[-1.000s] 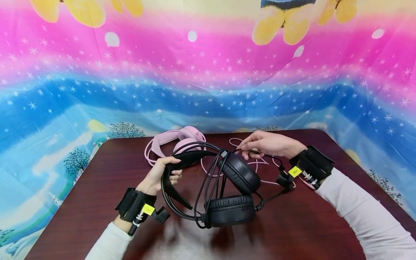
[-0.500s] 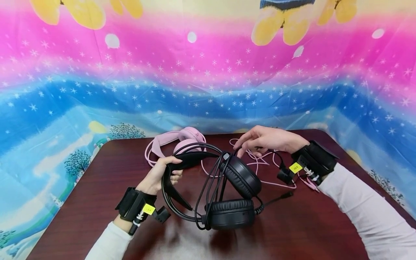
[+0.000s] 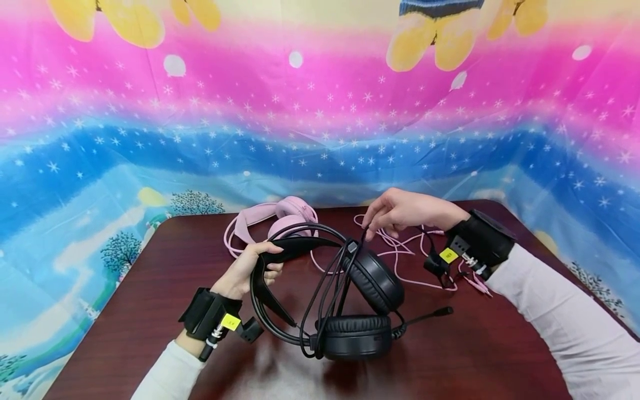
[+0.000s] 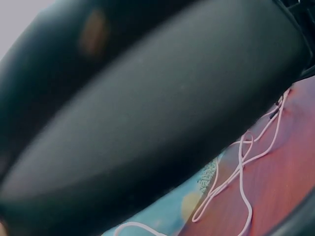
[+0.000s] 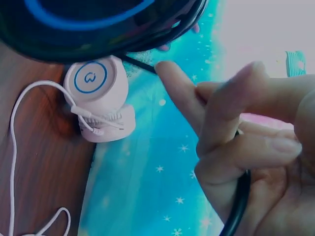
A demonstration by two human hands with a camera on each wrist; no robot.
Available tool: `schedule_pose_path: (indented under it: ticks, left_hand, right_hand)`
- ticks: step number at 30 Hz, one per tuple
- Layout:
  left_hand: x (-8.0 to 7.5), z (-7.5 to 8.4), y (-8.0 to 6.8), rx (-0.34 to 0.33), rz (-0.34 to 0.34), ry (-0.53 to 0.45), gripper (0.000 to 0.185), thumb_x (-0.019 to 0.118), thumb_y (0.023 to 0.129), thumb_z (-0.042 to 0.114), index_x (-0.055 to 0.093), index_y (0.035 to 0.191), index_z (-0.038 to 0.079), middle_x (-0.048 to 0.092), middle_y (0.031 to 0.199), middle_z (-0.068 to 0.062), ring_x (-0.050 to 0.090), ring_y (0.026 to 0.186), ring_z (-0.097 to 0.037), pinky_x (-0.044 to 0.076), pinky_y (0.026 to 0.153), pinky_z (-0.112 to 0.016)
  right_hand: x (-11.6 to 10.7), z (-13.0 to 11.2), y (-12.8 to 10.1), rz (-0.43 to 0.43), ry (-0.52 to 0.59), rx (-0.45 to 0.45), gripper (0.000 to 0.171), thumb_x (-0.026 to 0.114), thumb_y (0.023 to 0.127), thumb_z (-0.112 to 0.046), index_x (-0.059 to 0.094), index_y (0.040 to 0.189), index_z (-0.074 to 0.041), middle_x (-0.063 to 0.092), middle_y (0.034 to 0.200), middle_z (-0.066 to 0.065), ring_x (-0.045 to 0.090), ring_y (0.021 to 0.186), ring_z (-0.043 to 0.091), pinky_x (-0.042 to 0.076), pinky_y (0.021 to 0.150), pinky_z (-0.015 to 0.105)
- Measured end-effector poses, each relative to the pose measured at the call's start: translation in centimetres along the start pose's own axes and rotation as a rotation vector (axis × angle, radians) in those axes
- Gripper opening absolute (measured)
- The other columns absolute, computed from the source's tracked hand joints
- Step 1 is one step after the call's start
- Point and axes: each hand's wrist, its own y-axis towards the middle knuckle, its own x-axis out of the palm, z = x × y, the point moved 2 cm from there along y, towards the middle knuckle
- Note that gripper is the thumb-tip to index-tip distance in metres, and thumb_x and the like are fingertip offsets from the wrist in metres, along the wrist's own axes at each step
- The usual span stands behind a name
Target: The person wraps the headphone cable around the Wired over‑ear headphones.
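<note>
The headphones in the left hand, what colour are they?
The headphones are black; the head view shows them best.

Up comes the right hand point(image 3: 400, 211), the black cable point(image 3: 364, 235) now standing steeper at its fingertips! Ear cups point(image 3: 356, 340) dip slightly, and the microphone tip point(image 3: 444, 311) drops clear below the wrist camera point(image 3: 436, 265).

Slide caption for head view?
Left hand holds a black headset by the headband, right hand pinches its cable; pink headset on the table behind.
</note>
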Motion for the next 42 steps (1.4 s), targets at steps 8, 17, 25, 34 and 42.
schedule_pose_path:
  ticks: [8,17,25,34,42]
  left_hand:
    - [0.1,0.2,0.2,-0.014,0.024,0.01,0.021,0.029,0.104,0.011,0.04,0.086,0.013,0.029,0.067,0.009,0.017,0.06,-0.006,0.013,0.057,-0.02]
    - [0.3,0.3,0.3,0.007,0.145,-0.046,0.013,0.032,0.105,0.011,0.044,0.1,0.011,0.03,0.068,0.009,0.021,0.059,-0.003,0.014,0.057,-0.019]
    - [0.6,0.9,0.7,0.041,0.27,-0.131,0.011,0.032,0.108,0.01,0.038,0.116,0.006,0.032,0.076,0.005,0.024,0.06,-0.002,0.018,0.059,-0.016]
    - [1.2,0.8,0.9,0.043,0.439,-0.116,0.007,0.04,0.109,0.011,0.045,0.112,0.008,0.045,0.083,0.004,0.04,0.058,-0.001,0.033,0.057,-0.014]
    - [1.1,0.8,0.9,0.105,0.484,-0.114,0.031,0.036,0.109,0.008,0.036,0.138,-0.001,0.03,0.072,0.006,0.026,0.058,-0.003,0.023,0.062,-0.018]
  right_hand:
    - [0.4,-1.2,0.4,0.099,-0.158,0.014,0.025,0.062,0.098,0.001,0.073,0.117,0.012,0.082,0.085,0.008,0.042,0.053,0.004,0.036,0.054,0.018]
    - [0.7,-2.8,1.0,0.208,-0.318,0.012,0.024,0.063,0.101,-0.002,0.076,0.118,0.008,0.083,0.089,0.014,0.048,0.052,0.005,0.038,0.058,0.02]
    - [1.0,-3.1,1.3,0.289,-0.236,0.005,0.03,0.056,0.107,-0.001,0.07,0.13,0.012,0.082,0.1,0.02,0.052,0.056,0.007,0.037,0.057,0.021]
    - [1.9,-3.4,1.6,0.367,-0.265,-0.01,0.029,0.058,0.106,-0.002,0.073,0.128,0.011,0.083,0.1,0.022,0.054,0.056,0.005,0.044,0.063,0.02]
    - [2.5,-3.0,1.7,0.397,-0.143,-0.05,0.033,0.055,0.107,0.0,0.067,0.133,0.016,0.081,0.1,0.026,0.057,0.053,0.001,0.04,0.051,0.017]
